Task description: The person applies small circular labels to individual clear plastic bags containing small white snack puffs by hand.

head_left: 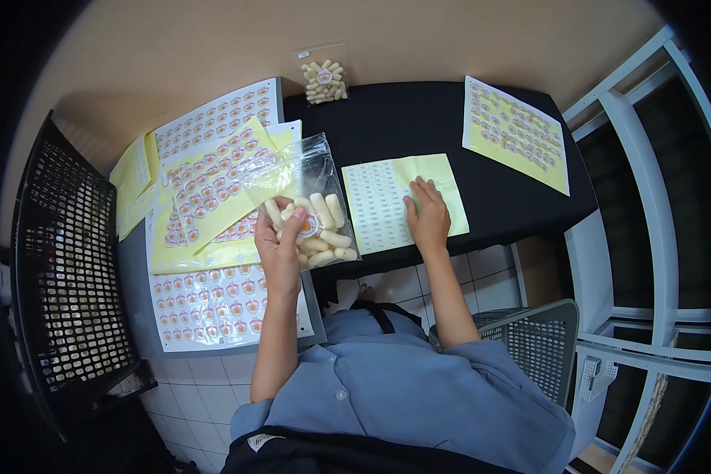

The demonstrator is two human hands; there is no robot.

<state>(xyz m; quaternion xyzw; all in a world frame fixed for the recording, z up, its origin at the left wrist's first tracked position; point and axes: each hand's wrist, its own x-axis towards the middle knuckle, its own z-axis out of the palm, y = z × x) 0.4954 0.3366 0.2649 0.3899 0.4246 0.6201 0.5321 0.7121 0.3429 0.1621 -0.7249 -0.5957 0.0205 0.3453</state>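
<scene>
My left hand (280, 237) grips a clear zip bag (324, 225) of pale, finger-shaped snacks, its thumb near a round logo sticker (307, 226) on the front. The bag is held up above the left part of the table, its zip end toward the top. My right hand (429, 217) lies on a yellow-backed label sheet (403, 170), fingers stretched out over the bare yellow part. Rows of small printed labels fill the left half of that sheet. Left of the bag, sheets of round logo stickers (213, 186) overlap in a pile.
Another filled snack bag (325, 82) stands against the wall at the back. A sticker sheet (517, 134) lies on the black tablecloth (403, 110) at the right. A black crate (79, 261) stands at the left, and a grey chair (541, 340) is beside me.
</scene>
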